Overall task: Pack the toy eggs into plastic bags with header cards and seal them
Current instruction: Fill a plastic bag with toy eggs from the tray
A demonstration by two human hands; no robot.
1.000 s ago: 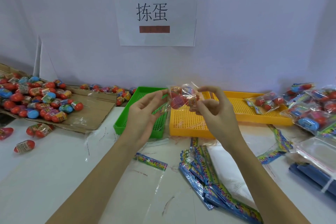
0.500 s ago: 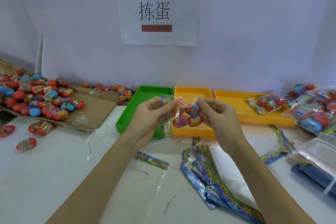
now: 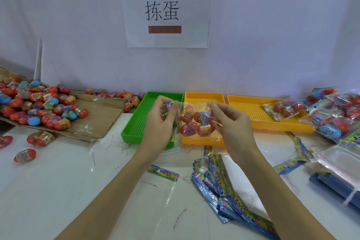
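Both hands hold one clear, crinkly plastic bag of red toy eggs [image 3: 196,122] at twelve o'clock above the surface: left hand [image 3: 159,121] pinches its header end, right hand [image 3: 231,122] its opposite edge. Light, floppy, slippery film; best gripped at the edges.

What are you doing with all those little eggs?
A person is packing toy eggs into clear bags. Both hands, left hand and right hand, hold up a clear plastic bag with several eggs inside, above the green tray and the yellow tray. The left hand pinches the colourful header end. Loose eggs are piled on cardboard at the left, finished bags lie at the right, and a stack of header cards waits in front.
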